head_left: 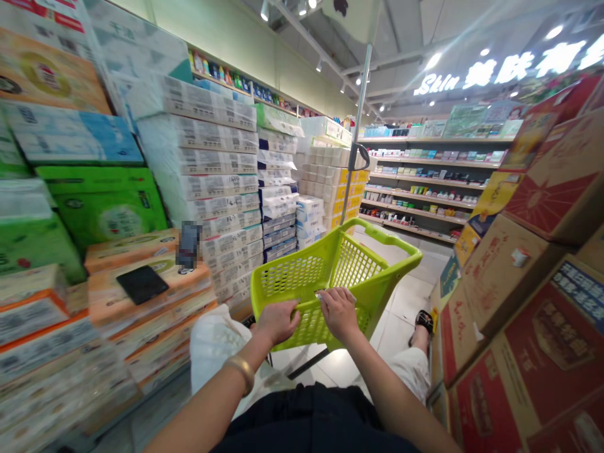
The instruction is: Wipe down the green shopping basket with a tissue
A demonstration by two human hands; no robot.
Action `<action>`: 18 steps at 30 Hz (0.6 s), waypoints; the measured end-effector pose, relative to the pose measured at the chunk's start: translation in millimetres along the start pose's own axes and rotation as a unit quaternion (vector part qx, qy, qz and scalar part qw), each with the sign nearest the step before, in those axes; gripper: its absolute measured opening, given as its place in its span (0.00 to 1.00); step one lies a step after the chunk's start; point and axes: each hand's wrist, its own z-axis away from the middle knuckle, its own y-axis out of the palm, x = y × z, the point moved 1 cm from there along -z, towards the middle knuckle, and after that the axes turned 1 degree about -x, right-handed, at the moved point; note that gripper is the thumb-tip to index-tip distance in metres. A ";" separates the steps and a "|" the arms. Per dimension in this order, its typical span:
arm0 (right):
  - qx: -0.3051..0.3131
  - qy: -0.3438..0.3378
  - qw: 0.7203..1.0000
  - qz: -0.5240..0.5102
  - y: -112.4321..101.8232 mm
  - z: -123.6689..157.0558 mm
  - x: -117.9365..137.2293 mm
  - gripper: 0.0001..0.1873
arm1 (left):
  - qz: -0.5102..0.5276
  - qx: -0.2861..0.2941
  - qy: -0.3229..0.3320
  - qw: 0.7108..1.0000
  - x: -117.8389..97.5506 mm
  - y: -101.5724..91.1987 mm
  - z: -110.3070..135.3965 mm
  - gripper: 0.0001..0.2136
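A lime-green plastic shopping cart [302, 270] with perforated walls stands in front of my body, its near rim towards me. My left hand [280, 322], with a gold-coloured bangle on the wrist, is closed on that rim. Just to its right, my right hand [338, 313] wraps over the same rim with its fingers pointing inward. A small pale edge shows by the right fingers, too little to name. A metal pole [358, 113] rises from the cart's far side and carries a dark hook-like clip.
Stacked tissue packs [212, 170] line the left side, with a dark flat tablet-like object [142, 284] lying on an orange pack [189, 286]. Piled cardboard cartons [509, 283] crowd the right. Stocked shelves [425, 182] stand at the back beyond the white tiled floor [410, 289].
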 end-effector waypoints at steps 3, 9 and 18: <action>-0.003 0.008 0.999 0.038 -15.7 -5.6 -30.5 0.11 | -0.006 0.010 -0.002 1.000 4.9 -1.8 -2.0 0.13; -0.032 0.051 0.993 0.103 -43.4 -16.6 -83.6 0.12 | -0.019 0.028 -0.002 0.999 13.0 -6.0 -5.1 0.14; 0.015 0.024 0.999 0.029 3.3 -13.2 -0.5 0.11 | -0.077 -0.040 0.001 0.996 -8.5 -4.2 -13.1 0.25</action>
